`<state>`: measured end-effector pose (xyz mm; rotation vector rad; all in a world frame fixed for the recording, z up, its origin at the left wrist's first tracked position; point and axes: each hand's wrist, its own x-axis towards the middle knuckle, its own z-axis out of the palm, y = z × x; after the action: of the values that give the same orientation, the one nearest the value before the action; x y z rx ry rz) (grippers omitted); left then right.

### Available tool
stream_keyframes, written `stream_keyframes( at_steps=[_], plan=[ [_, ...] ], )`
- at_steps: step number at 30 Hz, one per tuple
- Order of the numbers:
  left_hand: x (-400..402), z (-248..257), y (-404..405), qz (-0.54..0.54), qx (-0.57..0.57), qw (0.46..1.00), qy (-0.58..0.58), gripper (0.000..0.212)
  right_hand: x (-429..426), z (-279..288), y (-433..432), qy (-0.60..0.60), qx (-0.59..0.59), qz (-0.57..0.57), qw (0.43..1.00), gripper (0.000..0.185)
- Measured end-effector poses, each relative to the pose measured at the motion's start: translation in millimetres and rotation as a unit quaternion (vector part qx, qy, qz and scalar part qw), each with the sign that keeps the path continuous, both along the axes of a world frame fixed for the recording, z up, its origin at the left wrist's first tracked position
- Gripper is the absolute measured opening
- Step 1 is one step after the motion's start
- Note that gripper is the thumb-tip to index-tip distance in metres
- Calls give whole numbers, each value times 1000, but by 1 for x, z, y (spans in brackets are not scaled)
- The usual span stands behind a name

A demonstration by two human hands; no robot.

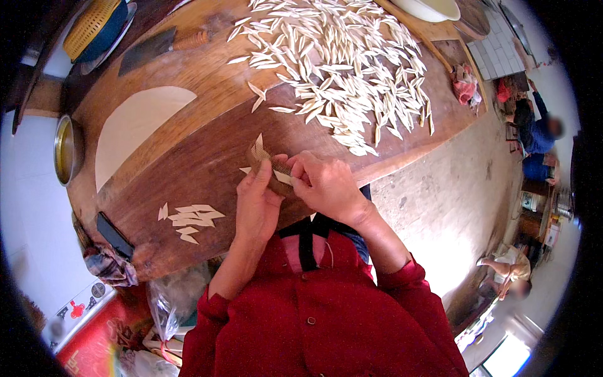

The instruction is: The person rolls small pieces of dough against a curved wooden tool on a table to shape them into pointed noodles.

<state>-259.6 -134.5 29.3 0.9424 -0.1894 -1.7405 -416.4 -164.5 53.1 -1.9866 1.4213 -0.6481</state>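
My left hand [256, 202] grips a brown fine-toothed comb [281, 168] above the wooden table, thumb on its face. A pale strip of dough [283, 177] lies against the teeth, and the fingertips of my right hand [325, 186] pinch its near end. Another dough piece [258, 145] shows at the comb's far end, with comb-like lines on it. Left of my hands, several flat dough diamonds [195, 217] lie in a small heap. Beyond, a broad spread of shaped, pointed dough pieces [339, 70] covers the tabletop. Fingers partly hide the comb.
A thin dough sheet [136, 127] with a curved edge lies at left, below a cleaver [148, 49]. A metal bowl [68, 151] and a dark flat object [114, 235] sit along the left edge. A long rod [414, 28] borders the spread. Two people are at far right.
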Motion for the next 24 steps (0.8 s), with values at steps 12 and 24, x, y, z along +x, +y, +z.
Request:
stream_keyframes(
  at_steps=[12,24],
  plan=[
    [11,14,-21,45,-82,995,31,31,32,-10,-24,-290,120,-27,949,28],
    [23,10,-33,130,-96,985,65,35,59,6,-57,-191,109,-7,975,32]
  ],
)
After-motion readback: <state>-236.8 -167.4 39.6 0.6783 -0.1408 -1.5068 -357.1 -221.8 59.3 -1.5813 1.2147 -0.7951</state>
